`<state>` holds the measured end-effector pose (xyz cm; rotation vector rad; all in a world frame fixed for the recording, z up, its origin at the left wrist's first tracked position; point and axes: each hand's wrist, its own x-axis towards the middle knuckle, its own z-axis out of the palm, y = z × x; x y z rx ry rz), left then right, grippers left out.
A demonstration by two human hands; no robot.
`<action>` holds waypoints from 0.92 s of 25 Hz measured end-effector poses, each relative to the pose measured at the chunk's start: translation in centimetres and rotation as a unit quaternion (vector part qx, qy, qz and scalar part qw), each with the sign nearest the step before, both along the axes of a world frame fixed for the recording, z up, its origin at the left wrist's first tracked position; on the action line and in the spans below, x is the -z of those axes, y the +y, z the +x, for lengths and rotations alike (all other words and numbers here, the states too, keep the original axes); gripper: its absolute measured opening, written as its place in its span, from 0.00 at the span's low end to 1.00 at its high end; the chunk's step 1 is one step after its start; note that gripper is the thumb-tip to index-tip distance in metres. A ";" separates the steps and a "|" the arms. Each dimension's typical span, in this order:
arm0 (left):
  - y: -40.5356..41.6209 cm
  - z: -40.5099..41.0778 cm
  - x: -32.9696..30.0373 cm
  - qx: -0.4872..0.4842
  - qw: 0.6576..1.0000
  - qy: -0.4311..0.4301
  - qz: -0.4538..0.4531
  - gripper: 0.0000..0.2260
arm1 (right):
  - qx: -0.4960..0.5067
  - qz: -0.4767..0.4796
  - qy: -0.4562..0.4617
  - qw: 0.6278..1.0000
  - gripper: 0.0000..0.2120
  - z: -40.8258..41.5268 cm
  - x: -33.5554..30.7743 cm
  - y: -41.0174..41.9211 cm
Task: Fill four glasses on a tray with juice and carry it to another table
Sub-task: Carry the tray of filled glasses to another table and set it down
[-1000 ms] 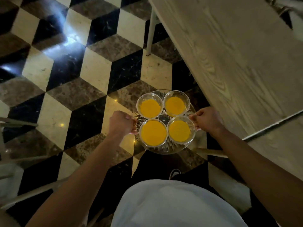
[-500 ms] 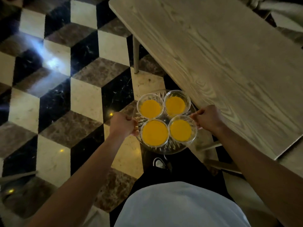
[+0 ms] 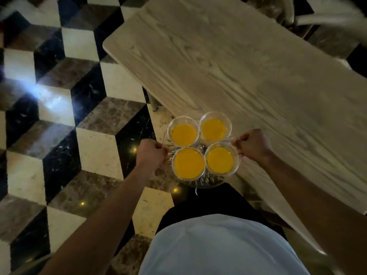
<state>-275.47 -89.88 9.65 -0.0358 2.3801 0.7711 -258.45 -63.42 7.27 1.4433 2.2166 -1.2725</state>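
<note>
A round cut-glass tray [image 3: 204, 182] hangs in front of my body, held level over the floor beside a table edge. On it stand several clear glasses of orange juice in a tight square: far left glass [image 3: 183, 134], far right glass [image 3: 215, 127], near left glass [image 3: 188, 163], near right glass [image 3: 220, 160]. My left hand [image 3: 152, 153] grips the tray's left rim. My right hand [image 3: 253, 144] grips the right rim, above the table's edge.
A long pale wooden table [image 3: 248, 76] runs from the upper middle to the lower right, one leg [image 3: 154, 103] showing near its corner. The floor [image 3: 59, 116] is glossy cube-pattern tile in black, cream and brown. A chair [image 3: 321, 18] stands at the table's far side.
The view has swung so the table's end corner is now in sight and the table lies closer under the tray's right side. Both hands keep the same grip on the tray.
</note>
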 end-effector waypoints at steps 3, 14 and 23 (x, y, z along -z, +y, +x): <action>4.8 -4.0 0.0 0.037 0.999 0.014 -0.016 0.05 | 0.032 0.010 -0.003 0.999 0.10 -2.0 -0.1 3.3; 21.1 -14.1 1.4 0.168 0.985 -0.035 0.018 0.04 | 0.207 -0.003 -0.010 0.978 0.05 -6.1 0.6 12.9; 32.7 -22.0 2.9 0.352 0.936 -0.015 -0.013 0.11 | 0.350 0.001 -0.019 0.937 0.07 -9.5 1.1 14.4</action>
